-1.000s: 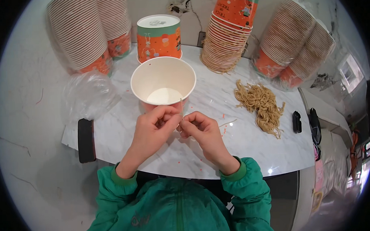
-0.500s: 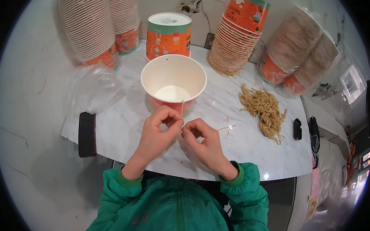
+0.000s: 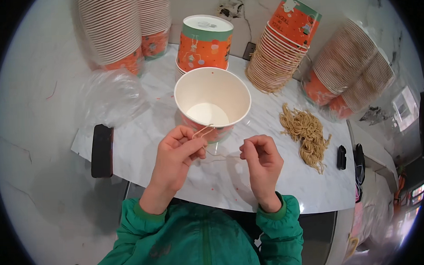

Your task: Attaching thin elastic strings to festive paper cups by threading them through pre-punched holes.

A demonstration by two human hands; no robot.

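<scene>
Head view: left hand (image 3: 175,157) pinches one end of a thin tan string (image 3: 207,144), fingertips together at the rim of an open paper cup (image 3: 213,104). Right hand (image 3: 262,163) is closed on the string's other end. The cup, smooth white inside and orange outside, stands mid-surface on the glossy marble table (image 3: 279,191). A tangled pile of tan strings (image 3: 305,134) lies toward the right edge.
</scene>
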